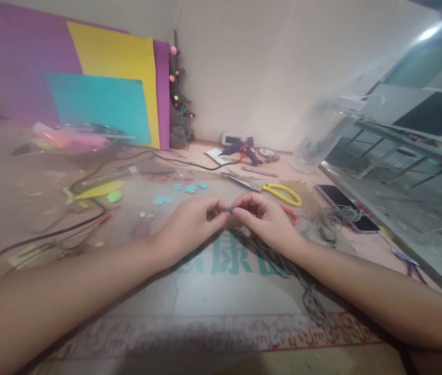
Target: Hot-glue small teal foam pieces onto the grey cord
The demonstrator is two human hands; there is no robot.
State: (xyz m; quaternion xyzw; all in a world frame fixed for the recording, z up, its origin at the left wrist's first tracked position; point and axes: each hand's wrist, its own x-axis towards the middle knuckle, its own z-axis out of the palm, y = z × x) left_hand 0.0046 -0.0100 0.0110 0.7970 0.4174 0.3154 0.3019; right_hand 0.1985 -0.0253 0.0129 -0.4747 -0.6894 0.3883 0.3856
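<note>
My left hand (201, 221) and my right hand (262, 216) meet above the middle of the table, fingertips almost touching. Both pinch a small dark bit of grey cord between thumb and forefinger. A loose bundle of grey cord (313, 302) trails from beneath my right hand toward the lower right. Behind the hands lie yellow-handled scissors (283, 194), and an orange handle (290, 214) shows partly beside my right hand. Several small teal paper flowers (191, 189) lie beyond my left hand.
A dark glue gun (244, 150) stands at the back, with a black cable (49, 233) running left. To the right are a phone (346, 207), tangled cord (336, 219) and a clear container (318, 138). Coloured sheets (101, 107) lean at the back left.
</note>
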